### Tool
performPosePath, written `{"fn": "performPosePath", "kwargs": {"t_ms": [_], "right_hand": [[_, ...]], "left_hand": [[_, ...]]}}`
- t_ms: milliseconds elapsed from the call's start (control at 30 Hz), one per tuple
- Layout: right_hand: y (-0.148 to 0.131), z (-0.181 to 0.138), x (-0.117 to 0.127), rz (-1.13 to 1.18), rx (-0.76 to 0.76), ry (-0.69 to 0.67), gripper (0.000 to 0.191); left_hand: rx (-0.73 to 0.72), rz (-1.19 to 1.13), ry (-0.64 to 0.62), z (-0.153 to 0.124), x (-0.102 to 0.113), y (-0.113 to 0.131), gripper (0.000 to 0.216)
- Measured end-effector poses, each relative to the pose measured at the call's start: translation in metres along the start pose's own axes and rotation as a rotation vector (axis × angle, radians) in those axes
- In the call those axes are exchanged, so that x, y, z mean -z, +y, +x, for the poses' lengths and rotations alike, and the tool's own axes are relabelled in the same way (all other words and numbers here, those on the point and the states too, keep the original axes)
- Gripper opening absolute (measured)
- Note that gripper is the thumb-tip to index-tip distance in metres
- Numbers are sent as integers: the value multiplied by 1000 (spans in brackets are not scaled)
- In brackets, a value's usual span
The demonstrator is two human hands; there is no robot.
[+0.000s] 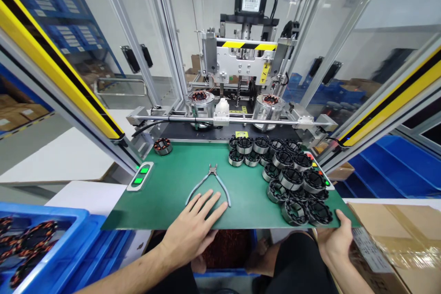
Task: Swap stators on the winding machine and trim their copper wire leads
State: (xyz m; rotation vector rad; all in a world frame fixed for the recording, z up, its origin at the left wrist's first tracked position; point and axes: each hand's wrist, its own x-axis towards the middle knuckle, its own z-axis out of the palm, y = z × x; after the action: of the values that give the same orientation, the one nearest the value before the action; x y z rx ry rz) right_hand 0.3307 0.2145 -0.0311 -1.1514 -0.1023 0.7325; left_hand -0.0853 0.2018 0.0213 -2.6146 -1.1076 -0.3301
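Observation:
My left hand (196, 223) lies with fingers spread on the front of the green work table (165, 193). Its fingertips are between and beside the blue handles of diagonal cutters (223, 188), which lie spread with their jaws pointing away. At the table's right front corner, my right hand (336, 236) has its thumb on top and its other fingers hidden below the edge. Close to that thumb stand stacked black-and-silver stator cores (294, 212), without copper wire. One stator wound with copper wire (163, 146) sits alone at the back left.
Behind the table, a winding machine (246, 62) holds two copper-wound stators (200, 96) on round fixtures. Green-lit buttons (141, 176) flank the left edge. Blue bins (69, 220) with wound parts stand left, a cardboard box (403, 225) right. Yellow-black posts (62, 64) frame both sides.

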Motion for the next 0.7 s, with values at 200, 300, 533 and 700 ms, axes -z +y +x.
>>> {"fn": "performPosePath", "kwargs": {"t_ms": [200,300,533,700], "right_hand": [[-1,-3,-2,-9,-14,14,45],[-2,-4,-5,-16,-6,27,46],[-5,-8,-6,-28,-20,19,43],[-3,-6,-3,-28,-9,7,43]], "left_hand": [[8,-17,-31,-1,-1,0,65],[7,-15,-39,-1,0,-1,64],[4,-1,-46,-1,0,0,70],[-1,-6,-35,-1,0,0,75]]}}
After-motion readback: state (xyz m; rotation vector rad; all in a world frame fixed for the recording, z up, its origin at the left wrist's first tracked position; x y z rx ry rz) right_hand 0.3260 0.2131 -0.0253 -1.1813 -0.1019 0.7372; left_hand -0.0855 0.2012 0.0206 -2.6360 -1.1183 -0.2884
